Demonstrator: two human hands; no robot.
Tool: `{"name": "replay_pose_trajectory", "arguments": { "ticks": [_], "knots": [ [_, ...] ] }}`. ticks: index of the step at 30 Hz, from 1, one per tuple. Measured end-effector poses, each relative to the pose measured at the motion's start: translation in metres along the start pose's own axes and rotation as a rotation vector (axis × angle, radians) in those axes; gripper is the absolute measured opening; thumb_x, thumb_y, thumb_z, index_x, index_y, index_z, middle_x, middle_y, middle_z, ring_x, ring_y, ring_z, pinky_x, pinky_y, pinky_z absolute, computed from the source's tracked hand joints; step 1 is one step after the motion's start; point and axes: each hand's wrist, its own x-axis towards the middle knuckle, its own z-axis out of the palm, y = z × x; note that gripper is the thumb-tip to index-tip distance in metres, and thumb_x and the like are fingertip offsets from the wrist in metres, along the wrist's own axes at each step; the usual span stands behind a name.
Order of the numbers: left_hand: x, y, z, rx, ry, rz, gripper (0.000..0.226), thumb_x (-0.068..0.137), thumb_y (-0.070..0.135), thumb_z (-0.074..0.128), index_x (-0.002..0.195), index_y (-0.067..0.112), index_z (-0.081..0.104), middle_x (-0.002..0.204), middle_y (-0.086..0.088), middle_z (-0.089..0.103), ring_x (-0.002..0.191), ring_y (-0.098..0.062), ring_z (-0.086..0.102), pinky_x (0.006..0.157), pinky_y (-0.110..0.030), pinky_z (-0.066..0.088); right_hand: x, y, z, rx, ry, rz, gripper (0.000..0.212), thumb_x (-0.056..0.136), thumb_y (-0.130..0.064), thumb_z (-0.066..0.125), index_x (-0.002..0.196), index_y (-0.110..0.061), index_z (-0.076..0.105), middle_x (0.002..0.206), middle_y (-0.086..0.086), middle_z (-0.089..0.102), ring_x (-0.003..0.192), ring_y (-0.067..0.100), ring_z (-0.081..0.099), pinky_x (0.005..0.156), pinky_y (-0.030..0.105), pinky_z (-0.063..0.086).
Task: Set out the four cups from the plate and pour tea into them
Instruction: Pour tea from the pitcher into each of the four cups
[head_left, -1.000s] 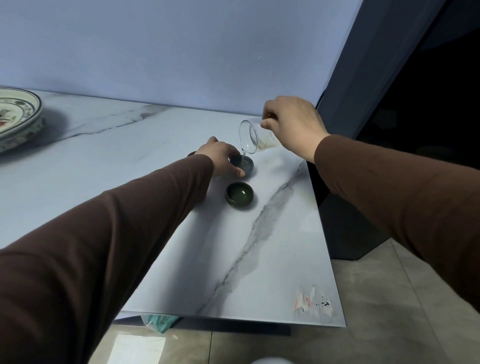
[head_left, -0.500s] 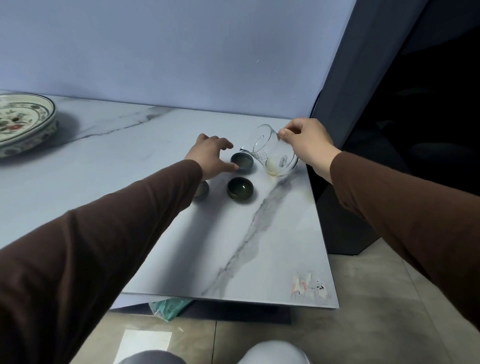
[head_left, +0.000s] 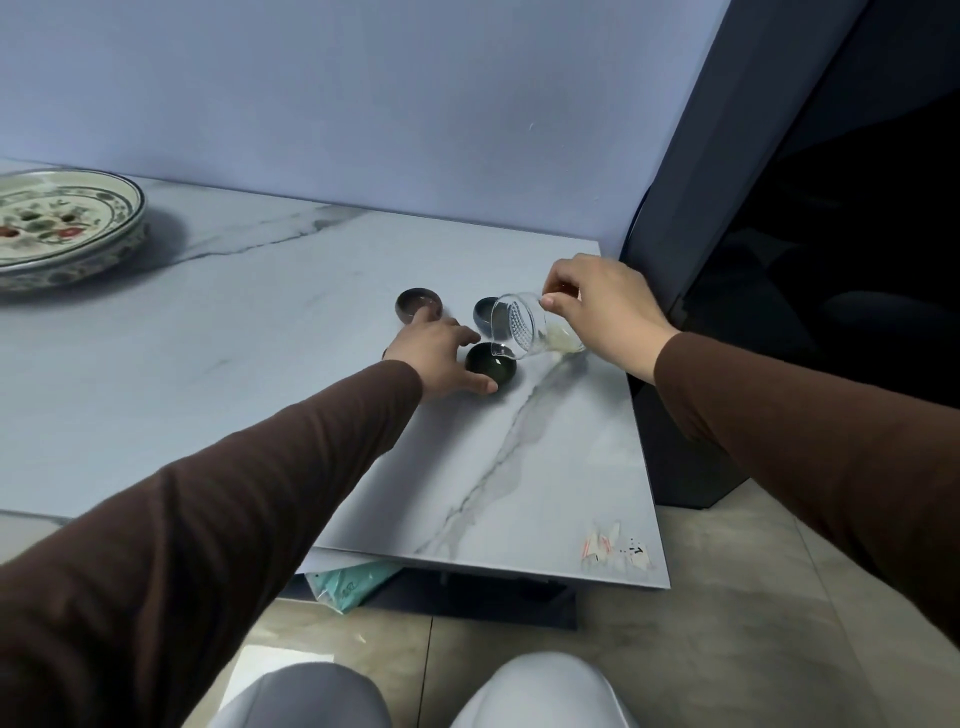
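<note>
Three small dark cups show on the marble table. A brown cup (head_left: 418, 304) stands farthest left, a grey-blue cup (head_left: 487, 310) sits behind the pitcher, and a dark green cup (head_left: 491, 365) is nearest. My left hand (head_left: 439, 358) cups the green cup's left side, thumb at its front. My right hand (head_left: 605, 306) grips a clear glass pitcher (head_left: 524, 332), tipped far over with its spout above the green cup; a little pale tea lies in it. A fourth cup is hidden.
A painted floral plate (head_left: 67, 228) rests at the table's far left. The table's right edge (head_left: 641, 431) runs close to the cups, with a dark cabinet beyond. A teal bag (head_left: 348, 584) lies under the table. My knees are at the bottom.
My left hand moved from the grey-blue cup to the green cup. The pitcher swung forward and tipped over the green cup. The brown cup is now uncovered.
</note>
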Motion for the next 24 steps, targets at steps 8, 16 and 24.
{"name": "replay_pose_trajectory", "arguments": {
  "ticks": [8,16,24],
  "knots": [
    [0.001,0.002,0.004,-0.039,0.011,-0.024,0.071,0.067,0.062,0.073,0.130,0.033,0.056,0.120,0.004,0.062,0.126,-0.026,0.034,0.094,-0.038,0.040,-0.004,-0.007,0.008,-0.189,0.021,-0.188,0.015,0.095,-0.030,0.059,0.097,-0.017,0.066,0.097,0.003,0.064,0.097,0.028,0.053,0.074,0.036,0.042],
    [0.003,0.000,0.005,-0.066,0.028,-0.019,0.062,0.066,0.061,0.073,0.122,0.035,0.062,0.099,0.009,0.057,0.122,-0.024,0.036,0.081,-0.034,0.037,-0.005,-0.018,0.006,-0.297,0.041,-0.295,0.015,0.098,-0.028,0.055,0.100,-0.017,0.064,0.101,0.001,0.062,0.099,0.025,0.051,0.069,0.033,0.037],
    [0.005,-0.002,0.005,-0.054,0.025,-0.008,0.064,0.065,0.062,0.073,0.121,0.033,0.063,0.101,0.005,0.059,0.125,-0.025,0.034,0.094,-0.040,0.043,-0.015,-0.027,-0.002,-0.390,0.097,-0.397,0.015,0.099,-0.021,0.052,0.099,-0.013,0.064,0.097,0.004,0.061,0.095,0.027,0.051,0.066,0.033,0.028]
  ]
}}
